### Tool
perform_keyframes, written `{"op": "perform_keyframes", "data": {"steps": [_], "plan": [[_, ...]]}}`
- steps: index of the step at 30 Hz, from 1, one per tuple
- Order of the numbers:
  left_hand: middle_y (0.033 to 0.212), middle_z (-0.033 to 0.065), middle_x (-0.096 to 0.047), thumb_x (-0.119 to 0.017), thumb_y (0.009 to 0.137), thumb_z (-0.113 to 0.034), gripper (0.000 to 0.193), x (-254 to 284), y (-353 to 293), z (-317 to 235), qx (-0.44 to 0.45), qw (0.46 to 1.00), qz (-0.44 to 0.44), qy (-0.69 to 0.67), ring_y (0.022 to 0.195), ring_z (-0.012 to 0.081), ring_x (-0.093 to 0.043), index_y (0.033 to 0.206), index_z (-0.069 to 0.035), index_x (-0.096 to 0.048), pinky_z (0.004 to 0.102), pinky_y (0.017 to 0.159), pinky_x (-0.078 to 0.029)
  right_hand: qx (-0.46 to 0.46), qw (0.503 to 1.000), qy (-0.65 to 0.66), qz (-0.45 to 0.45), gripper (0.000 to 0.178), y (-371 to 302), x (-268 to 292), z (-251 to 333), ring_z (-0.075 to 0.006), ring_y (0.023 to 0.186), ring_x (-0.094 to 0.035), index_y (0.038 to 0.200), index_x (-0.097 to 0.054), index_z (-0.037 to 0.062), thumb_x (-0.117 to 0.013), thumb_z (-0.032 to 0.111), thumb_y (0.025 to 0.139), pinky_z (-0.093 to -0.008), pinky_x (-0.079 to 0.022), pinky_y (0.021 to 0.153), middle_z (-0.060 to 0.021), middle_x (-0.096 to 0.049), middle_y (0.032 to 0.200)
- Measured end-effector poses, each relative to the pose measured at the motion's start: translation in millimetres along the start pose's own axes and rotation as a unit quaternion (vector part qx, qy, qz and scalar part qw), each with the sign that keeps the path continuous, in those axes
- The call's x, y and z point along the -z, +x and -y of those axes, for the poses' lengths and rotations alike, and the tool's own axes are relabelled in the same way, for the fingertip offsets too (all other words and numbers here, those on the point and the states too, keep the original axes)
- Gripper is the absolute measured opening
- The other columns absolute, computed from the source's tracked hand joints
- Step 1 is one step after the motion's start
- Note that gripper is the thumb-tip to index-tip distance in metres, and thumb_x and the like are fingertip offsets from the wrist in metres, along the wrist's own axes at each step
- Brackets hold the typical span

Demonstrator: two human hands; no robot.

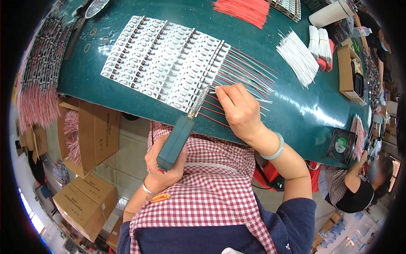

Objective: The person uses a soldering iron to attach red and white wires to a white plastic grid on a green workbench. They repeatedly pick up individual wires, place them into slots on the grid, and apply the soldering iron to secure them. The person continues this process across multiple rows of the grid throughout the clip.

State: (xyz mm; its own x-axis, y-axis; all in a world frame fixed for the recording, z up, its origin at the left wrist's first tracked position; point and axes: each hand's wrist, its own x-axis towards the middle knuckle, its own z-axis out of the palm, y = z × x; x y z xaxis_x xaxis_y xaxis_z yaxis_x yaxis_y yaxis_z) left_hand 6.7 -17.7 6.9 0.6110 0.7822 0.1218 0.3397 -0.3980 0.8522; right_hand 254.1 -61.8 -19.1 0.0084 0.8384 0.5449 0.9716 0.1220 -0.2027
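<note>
Soldering tool [176,142], blocky and green, fills the clenched left hand [179,163]; the right hand [240,108] pinches a wire [212,92].

The green tool [176,142] partly hides the left hand [178,164].

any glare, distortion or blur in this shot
In the head view, glare whitens patches of the green tabletop beside the red and white wires; in the head view, fisheye distortion bends the surroundings toward black corners; in the head view, the co-worker at right has a blurred head, while the right hand looks fairly sharp.
</note>
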Motion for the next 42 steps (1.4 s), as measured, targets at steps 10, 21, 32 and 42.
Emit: {"op": "perform_keyframes", "data": {"steps": [10,21,32,42], "plan": [[0.1,0.0186,-0.07,-0.076,0.077,0.0,0.026,3,-17,14,-0.008,1.0,-0.012,0.002,0.08,0.0279,-0.072,0.102,0.006,-0.07,0.0322,0.07,-0.057,-0.001,1.0,-0.009,-0.001,0.029,0,-1,1,-0.0215,0.078,-0.059,0.098,-0.067,-0.0056,-0.066,0.003,0.07,-0.0301,-0.053,0.062,-0.0098,-0.063,0.089],[0.104,0.0206,-0.071,-0.076,0.077,0.001,0.028,5,-20,15,-0.024,0.999,-0.029,0.002,0.084,0.0282,-0.073,0.104,0.007,-0.07,0.0324,0.072,-0.057,0.005,0.999,0.02,-0.028,0.03,-5,2,8,-0.0227,0.078,-0.061,0.1,-0.068,-0.0056,-0.067,0.001,0.071,-0.0307,-0.051,0.06,-0.0109,-0.064,0.092],[0.101,0.0175,-0.071,-0.076,0.079,0.001,0.026,6,-14,5,-0.022,1.0,-0.018,-0.007,0.08,0.0243,-0.073,0.103,0.007,-0.069,0.0301,0.069,-0.056,0.005,1.0,0.01,-0.009,0.028,-6,0,9,-0.0223,0.076,-0.059,0.1,-0.068,-0.0065,-0.069,0.0,0.072,-0.0309,-0.051,0.059,-0.0105,-0.063,0.088],[0.087,0.0137,-0.07,-0.079,0.076,-0.003,0.032,3,-15,6,-0.014,1.0,-0.014,0.016,0.071,0.0222,-0.071,0.103,0.006,-0.065,0.0297,0.064,-0.055,0.005,1.0,-0.001,0.0,0.027,-6,1,9,-0.0222,0.076,-0.059,0.099,-0.068,-0.007,-0.067,0.001,0.073,-0.031,-0.051,0.059,-0.01,-0.061,0.086]]}}
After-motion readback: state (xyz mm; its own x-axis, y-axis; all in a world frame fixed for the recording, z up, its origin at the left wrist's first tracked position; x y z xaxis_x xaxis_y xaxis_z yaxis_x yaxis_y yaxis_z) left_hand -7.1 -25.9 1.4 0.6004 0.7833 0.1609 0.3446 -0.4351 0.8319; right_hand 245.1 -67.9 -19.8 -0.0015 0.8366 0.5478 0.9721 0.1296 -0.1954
